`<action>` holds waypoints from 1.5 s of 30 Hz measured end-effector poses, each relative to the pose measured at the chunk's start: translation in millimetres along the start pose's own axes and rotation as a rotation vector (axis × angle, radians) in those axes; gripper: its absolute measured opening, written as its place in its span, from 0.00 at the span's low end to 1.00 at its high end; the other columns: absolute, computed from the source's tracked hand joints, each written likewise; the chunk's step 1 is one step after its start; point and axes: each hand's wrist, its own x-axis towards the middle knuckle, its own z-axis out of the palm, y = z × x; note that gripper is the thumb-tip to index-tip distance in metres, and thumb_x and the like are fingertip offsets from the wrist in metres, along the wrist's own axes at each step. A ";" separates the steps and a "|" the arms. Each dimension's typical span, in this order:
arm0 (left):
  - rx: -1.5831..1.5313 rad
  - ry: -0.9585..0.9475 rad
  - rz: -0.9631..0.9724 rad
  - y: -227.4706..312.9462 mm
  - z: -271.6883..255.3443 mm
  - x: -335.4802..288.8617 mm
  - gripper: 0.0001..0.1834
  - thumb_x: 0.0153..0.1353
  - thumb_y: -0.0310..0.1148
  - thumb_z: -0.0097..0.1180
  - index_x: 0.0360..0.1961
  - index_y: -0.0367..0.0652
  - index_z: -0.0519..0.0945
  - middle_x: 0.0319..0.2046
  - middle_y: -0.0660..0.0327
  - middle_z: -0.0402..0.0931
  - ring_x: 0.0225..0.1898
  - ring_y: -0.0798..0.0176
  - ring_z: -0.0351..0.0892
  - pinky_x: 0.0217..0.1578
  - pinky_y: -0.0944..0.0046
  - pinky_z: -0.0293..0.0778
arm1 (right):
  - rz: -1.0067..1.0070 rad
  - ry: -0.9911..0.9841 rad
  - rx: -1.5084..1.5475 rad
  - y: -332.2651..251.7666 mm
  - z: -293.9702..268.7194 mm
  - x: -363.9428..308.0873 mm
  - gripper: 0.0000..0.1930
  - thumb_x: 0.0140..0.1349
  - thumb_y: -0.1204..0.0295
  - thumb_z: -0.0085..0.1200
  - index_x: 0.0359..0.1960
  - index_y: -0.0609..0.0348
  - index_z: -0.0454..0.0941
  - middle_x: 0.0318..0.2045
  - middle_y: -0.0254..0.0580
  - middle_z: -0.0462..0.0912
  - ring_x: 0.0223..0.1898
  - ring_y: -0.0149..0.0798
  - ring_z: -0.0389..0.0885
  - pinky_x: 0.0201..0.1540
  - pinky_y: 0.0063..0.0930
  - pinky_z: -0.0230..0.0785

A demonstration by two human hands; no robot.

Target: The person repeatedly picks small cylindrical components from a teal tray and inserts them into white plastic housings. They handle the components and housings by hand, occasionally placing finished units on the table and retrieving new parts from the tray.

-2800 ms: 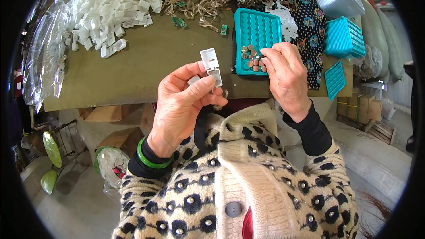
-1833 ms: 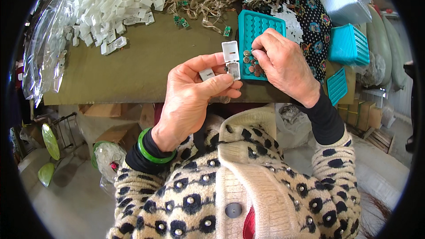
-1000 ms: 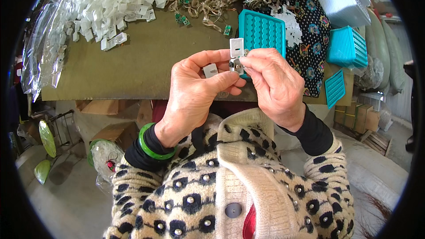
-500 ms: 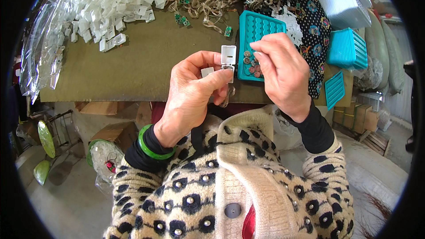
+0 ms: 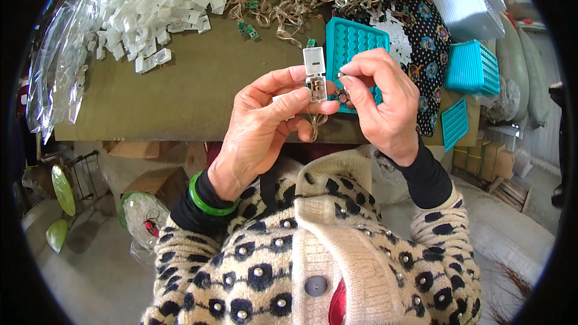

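Observation:
My left hand [image 5: 256, 117] grips a small white battery box [image 5: 314, 60] between thumb and fingers. Its lid is swung up, and metal contacts show in the lower half. A loop of thin wire [image 5: 315, 121] hangs below those fingers. Just right of the box, my right hand [image 5: 388, 105] pinches a small silvery button cell at its fingertips, mostly covered by them. Beneath that hand is a teal tray [image 5: 332, 42] with rows of round pockets. Several loose button cells [image 5: 344, 97] lie at its near end, partly hidden by my fingers.
A heap of white plastic cases [image 5: 162, 6] covers the table's far left, beside clear plastic bags [image 5: 63, 54]. Tangled wires with small circuit boards [image 5: 301, 0] lie at the back. Stacked teal trays [image 5: 472, 66] and white trays [image 5: 460, 3] stand at right.
The battery box has tilted and moved slightly right and up, so its inside contacts now show. My right hand now has a button cell at its fingertips, close to the box.

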 end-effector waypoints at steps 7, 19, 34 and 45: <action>-0.097 -0.047 0.020 -9.1 -4.1 -0.9 0.15 0.65 0.24 0.58 0.53 0.35 0.76 0.39 0.53 0.82 0.40 0.57 0.86 0.23 0.68 0.79 | -0.160 0.160 -0.057 -17.6 15.5 -4.8 0.12 0.50 0.86 0.62 0.36 0.65 0.76 0.32 0.46 0.77 0.32 0.45 0.78 0.32 0.34 0.72; -0.109 -0.047 0.038 -4.8 2.9 -8.2 0.12 0.64 0.21 0.59 0.48 0.32 0.78 0.34 0.56 0.81 0.27 0.69 0.81 0.19 0.75 0.70 | -0.201 0.016 0.034 -30.6 7.2 -7.5 0.09 0.54 0.86 0.61 0.36 0.65 0.77 0.31 0.45 0.79 0.32 0.44 0.79 0.33 0.32 0.73; -0.143 -0.101 0.038 -7.1 6.1 -10.1 0.14 0.66 0.25 0.56 0.52 0.37 0.78 0.34 0.51 0.82 0.29 0.64 0.82 0.18 0.74 0.67 | -0.226 0.159 -0.047 -28.4 7.7 -5.2 0.09 0.57 0.84 0.61 0.38 0.65 0.77 0.31 0.48 0.80 0.31 0.42 0.79 0.34 0.29 0.73; -0.103 -0.057 0.035 -9.0 1.5 -9.7 0.14 0.64 0.23 0.58 0.51 0.38 0.79 0.36 0.51 0.83 0.31 0.61 0.85 0.17 0.73 0.67 | -0.161 -0.060 0.049 -25.0 -0.3 -1.8 0.07 0.57 0.84 0.59 0.35 0.65 0.75 0.31 0.46 0.78 0.32 0.43 0.79 0.34 0.29 0.73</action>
